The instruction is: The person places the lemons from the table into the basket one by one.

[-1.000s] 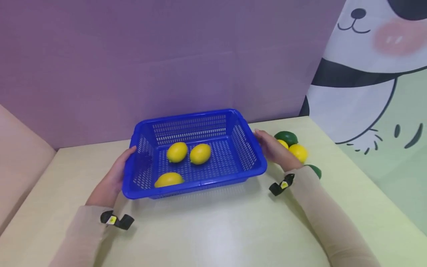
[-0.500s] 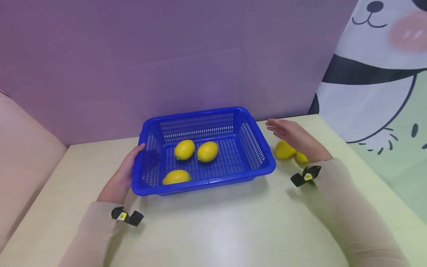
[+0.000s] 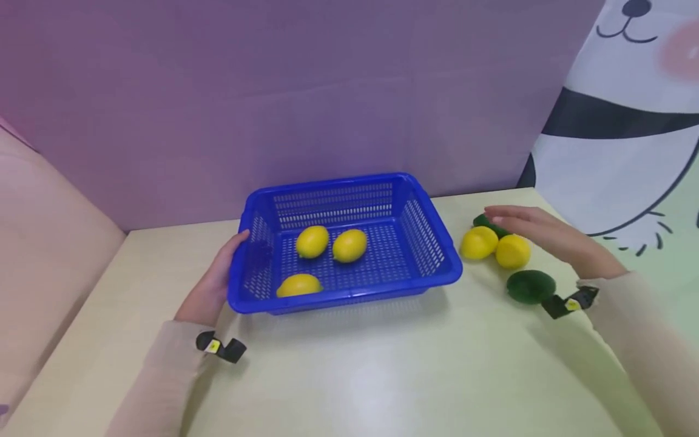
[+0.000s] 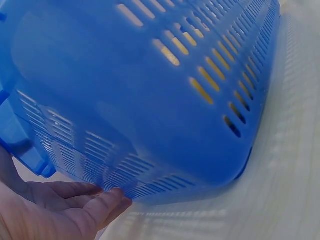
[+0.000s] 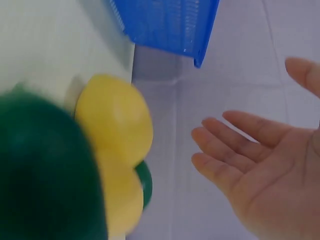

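Observation:
A blue plastic basket (image 3: 344, 297) with slotted walls stands on the table, with three lemons (image 3: 349, 246) inside. My left hand (image 3: 214, 282) holds its left side, thumb at the rim; in the left wrist view the fingers (image 4: 97, 207) lie against the outer slotted wall. Off to the right, my right hand (image 3: 551, 233) hovers over loose fruit, fingers extended and holding nothing. Under and beside it lie two yellow lemons (image 3: 479, 243), a dark green fruit (image 3: 531, 286) in front and another dark green fruit (image 3: 486, 223) behind, partly covered by the fingers.
A purple wall (image 3: 327, 109) rises right behind the table (image 3: 371, 376), close to the basket's back rim. At the left is a pale pink panel (image 3: 49, 261). A wall with a panda picture (image 3: 611, 164) borders the right side.
My right hand has left the basket's right side and moved right, over the loose fruit. The left hand stays on the basket. The whole head view has shifted slightly.

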Motion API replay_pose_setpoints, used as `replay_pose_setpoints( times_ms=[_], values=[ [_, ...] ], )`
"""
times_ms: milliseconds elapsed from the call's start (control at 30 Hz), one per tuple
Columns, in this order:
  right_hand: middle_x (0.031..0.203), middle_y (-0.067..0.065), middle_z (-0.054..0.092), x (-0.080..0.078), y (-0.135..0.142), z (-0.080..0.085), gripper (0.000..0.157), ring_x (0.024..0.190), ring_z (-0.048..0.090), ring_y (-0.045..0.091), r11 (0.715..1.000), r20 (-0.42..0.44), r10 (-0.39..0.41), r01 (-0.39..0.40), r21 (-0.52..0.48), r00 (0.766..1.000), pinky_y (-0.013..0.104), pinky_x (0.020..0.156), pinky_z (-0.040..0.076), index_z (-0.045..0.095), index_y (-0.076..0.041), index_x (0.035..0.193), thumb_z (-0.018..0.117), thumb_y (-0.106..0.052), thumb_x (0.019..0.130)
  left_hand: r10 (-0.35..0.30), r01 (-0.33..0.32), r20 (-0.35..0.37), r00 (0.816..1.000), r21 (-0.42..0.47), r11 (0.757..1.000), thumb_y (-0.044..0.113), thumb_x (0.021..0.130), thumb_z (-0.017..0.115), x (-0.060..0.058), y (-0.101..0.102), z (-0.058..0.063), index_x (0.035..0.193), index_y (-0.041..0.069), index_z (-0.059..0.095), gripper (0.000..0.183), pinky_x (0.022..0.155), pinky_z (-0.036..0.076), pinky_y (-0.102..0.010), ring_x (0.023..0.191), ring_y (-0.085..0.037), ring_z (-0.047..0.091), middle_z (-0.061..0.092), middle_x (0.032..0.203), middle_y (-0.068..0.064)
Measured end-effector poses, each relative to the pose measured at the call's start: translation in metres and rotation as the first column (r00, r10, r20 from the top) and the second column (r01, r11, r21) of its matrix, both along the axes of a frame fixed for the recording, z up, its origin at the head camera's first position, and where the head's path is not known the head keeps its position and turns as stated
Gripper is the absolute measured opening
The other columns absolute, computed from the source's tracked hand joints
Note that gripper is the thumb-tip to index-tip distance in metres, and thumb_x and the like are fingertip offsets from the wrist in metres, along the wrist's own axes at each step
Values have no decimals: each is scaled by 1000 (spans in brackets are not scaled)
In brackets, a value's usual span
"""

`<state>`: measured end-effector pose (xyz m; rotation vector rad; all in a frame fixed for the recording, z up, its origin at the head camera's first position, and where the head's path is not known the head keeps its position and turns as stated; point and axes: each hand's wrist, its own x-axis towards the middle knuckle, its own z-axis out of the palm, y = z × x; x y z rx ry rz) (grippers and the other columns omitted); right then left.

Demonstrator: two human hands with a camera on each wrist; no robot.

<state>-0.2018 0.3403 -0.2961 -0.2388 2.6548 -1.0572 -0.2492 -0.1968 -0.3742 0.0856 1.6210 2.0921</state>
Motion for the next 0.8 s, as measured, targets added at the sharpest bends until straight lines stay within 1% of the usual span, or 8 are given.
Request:
replay_pose_setpoints(
  times_ms=[133, 267, 367, 433, 600, 733, 767, 800],
  values=[
    [146, 27, 31, 17, 13, -5, 58, 130, 29, 50, 992, -20, 31, -29, 120, 999, 71, 95, 26, 30, -2, 145, 44, -35, 99, -12, 12, 2, 1000, 23, 1000, 48, 98, 32, -1, 2, -3, 136, 14, 27, 52, 86, 47, -30, 97, -13, 58, 60, 103, 5],
    [142, 28, 36, 31, 19, -11, 57, 126, 32, 51, 975, -85, 38, -18, 220, 996, 70, 93, 29, 37, -2, 141, 56, -30, 95, 1, -1, -2, 1000, 23, 1000, 48, 98, 33, -1, 2, -2, 136, 14, 27, 51, 84, 48, -29, 95, -12, 58, 60, 103, 5],
    [139, 26, 41, 42, 24, -16, 56, 126, 33, 48, 971, -134, 41, -8, 237, 990, 70, 93, 28, 42, -1, 137, 62, -26, 92, 10, -10, 0, 1000, 2, 1000, 50, 97, 34, -1, 2, -1, 138, 15, 25, 54, 84, 47, -29, 96, -12, 57, 60, 105, 6],
    [137, 25, 45, 48, 27, -19, 54, 124, 37, 46, 966, -167, 55, -10, 258, 984, 68, 92, 32, 46, -2, 135, 64, -25, 90, 15, -15, 5, 1000, -11, 1000, 51, 97, 34, 0, 2, 0, 141, 15, 23, 58, 86, 46, -30, 98, -12, 56, 59, 107, 6],
    [129, 20, 54, 56, 33, -28, 49, 116, 46, 36, 942, -265, 100, -5, 336, 959, 57, 88, 41, 53, -3, 127, 70, -23, 86, 24, -24, 8, 1000, -29, 999, 52, 97, 34, 0, 1, 3, 146, 14, 17, 64, 88, 46, -31, 102, -13, 55, 57, 111, 5],
    [125, 18, 57, 63, 38, -33, 48, 112, 48, 34, 926, -277, 118, -5, 378, 954, 53, 85, 45, 57, -5, 124, 73, -23, 83, 18, -18, 12, 1000, -26, 1000, 52, 97, 34, 0, 2, 2, 147, 14, 15, 66, 88, 46, -32, 102, -14, 56, 58, 110, 5],
    [125, 17, 58, 64, 38, -35, 48, 111, 49, 32, 923, -281, 122, -5, 385, 952, 48, 86, 47, 57, -6, 124, 74, -23, 81, 16, -16, 14, 1000, -25, 1000, 52, 97, 34, 0, 2, 2, 147, 13, 15, 66, 88, 46, -32, 102, -14, 56, 58, 110, 5],
    [124, 16, 58, 65, 39, -36, 48, 111, 50, 26, 921, -287, 128, -6, 389, 949, 42, 85, 48, 58, -7, 123, 75, -22, 81, 14, -14, 14, 1000, -25, 1000, 52, 97, 33, 0, 2, 2, 148, 13, 14, 67, 88, 46, -32, 102, -15, 56, 58, 109, 5]
  ],
)
